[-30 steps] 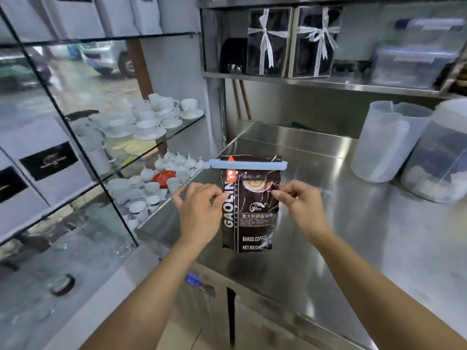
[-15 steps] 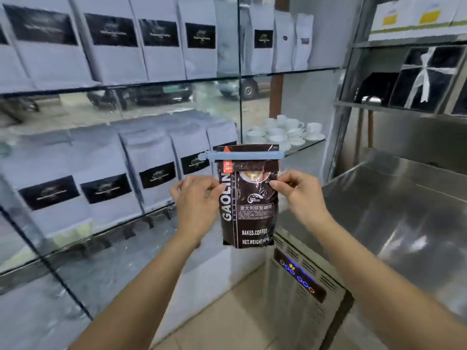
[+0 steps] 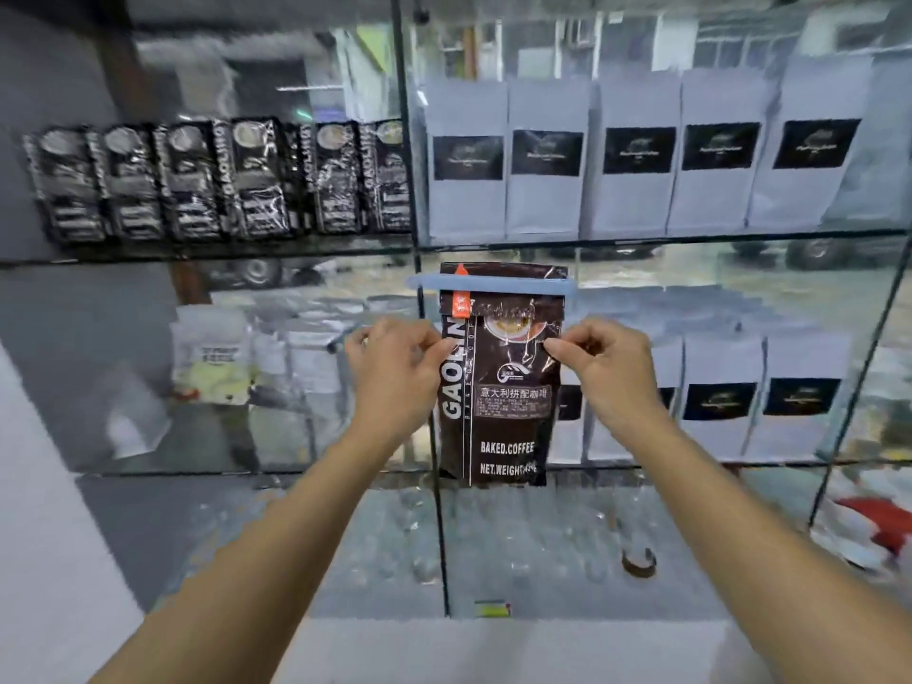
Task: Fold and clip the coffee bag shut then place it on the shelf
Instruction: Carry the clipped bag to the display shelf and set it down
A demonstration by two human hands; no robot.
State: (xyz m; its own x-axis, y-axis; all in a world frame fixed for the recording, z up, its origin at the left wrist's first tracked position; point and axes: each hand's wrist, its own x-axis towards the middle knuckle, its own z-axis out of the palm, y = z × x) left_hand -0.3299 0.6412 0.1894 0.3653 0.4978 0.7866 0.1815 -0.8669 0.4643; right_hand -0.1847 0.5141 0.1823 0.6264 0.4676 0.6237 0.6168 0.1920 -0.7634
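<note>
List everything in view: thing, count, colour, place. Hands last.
coffee bag: one, dark brown, held upright in mid-air at centre, before the glass shelves
clip: one, blue, across the bag's folded top
dark bags: a row of about six, black, upper shelf, left
pale bags: five, grey with black labels, upper shelf, right
lower pale bags: several, partly hidden, middle shelf, right
white pouch: one, white and yellow, middle shelf, left
glass shelves: several, clear, across the background
hands: left and right, pinching the bag's side edges
</note>
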